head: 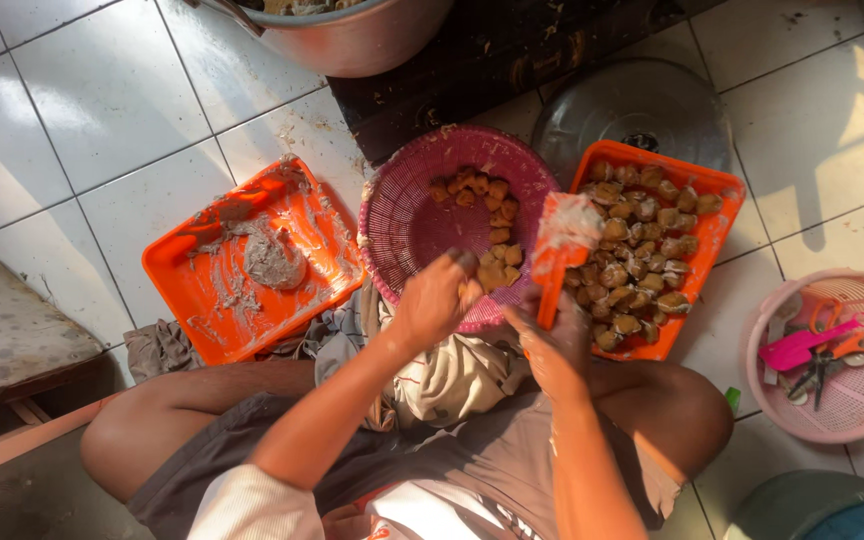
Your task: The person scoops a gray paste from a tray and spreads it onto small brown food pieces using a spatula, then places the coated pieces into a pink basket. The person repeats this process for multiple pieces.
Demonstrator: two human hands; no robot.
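Two hands worked over the lap in the head view. Left hand point(437, 300) was closed around a tofu puff point(469, 290), held above the near rim of the purple basket point(392, 215) where more puffs lay. Right hand point(552, 335) gripped an orange spatula point(559, 250) loaded with paste, beside the right tray point(717, 225) of puffs. Paste tray point(187, 285) sat left; open tile far left.

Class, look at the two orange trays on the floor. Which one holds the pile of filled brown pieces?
The orange tray on the right, beside the pink basket. The left tray holds only smeared grey paste.
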